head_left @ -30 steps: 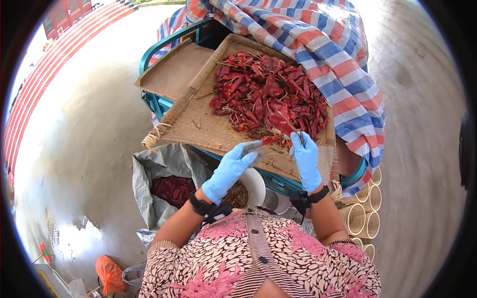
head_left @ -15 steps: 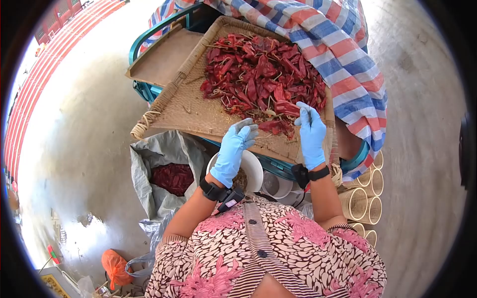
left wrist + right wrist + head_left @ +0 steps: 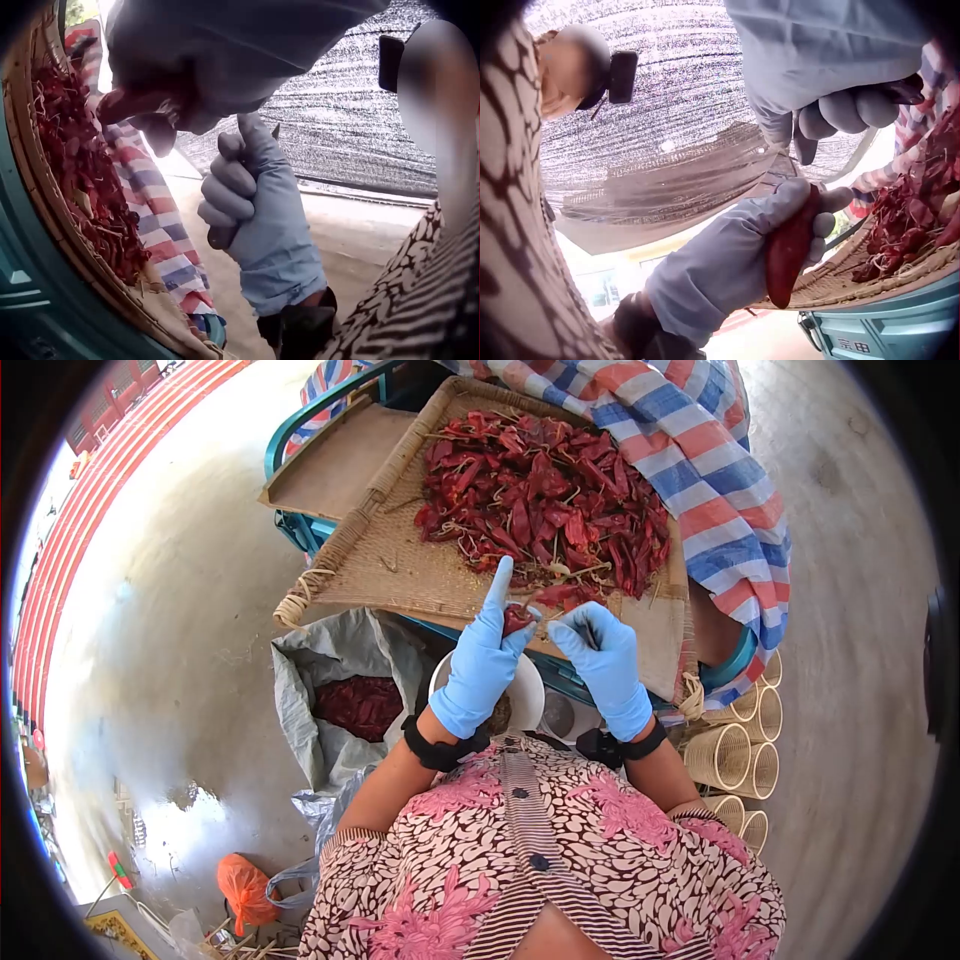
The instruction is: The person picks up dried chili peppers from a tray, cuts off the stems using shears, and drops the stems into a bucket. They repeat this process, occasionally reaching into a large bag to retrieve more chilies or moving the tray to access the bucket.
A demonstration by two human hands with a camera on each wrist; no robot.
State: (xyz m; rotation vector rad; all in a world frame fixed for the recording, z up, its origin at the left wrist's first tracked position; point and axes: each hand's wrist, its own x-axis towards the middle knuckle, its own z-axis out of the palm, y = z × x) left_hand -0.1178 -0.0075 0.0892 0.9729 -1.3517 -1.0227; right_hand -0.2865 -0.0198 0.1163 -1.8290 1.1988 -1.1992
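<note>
In the head view, my blue-gloved left hand (image 3: 478, 672) grips a dried red chili (image 3: 516, 621) between thumb and curled fingers, its index finger pointing out straight. The right wrist view shows that chili (image 3: 786, 259) lengthwise along the palm. Close beside it, my gloved right hand (image 3: 608, 660) has its fingers curled in, thumb against the forefinger. A thin stem (image 3: 793, 166) runs up from the chili to that thumb tip. Both hands are over the near edge of a woven tray (image 3: 350, 582), which holds a heap of dried red chilies (image 3: 545, 500).
The tray sits on a teal cart frame (image 3: 742, 656), partly under a striped tarp (image 3: 690, 500). Below the hands stands a white bucket (image 3: 532, 700). An open grey sack (image 3: 300, 690) holds more red chilies at left. Several woven cylinders (image 3: 718, 758) lie at right.
My left hand has taken hold of a chili and its index finger has straightened. My right hand, earlier with a chili over the heap, has come back beside the left.
</note>
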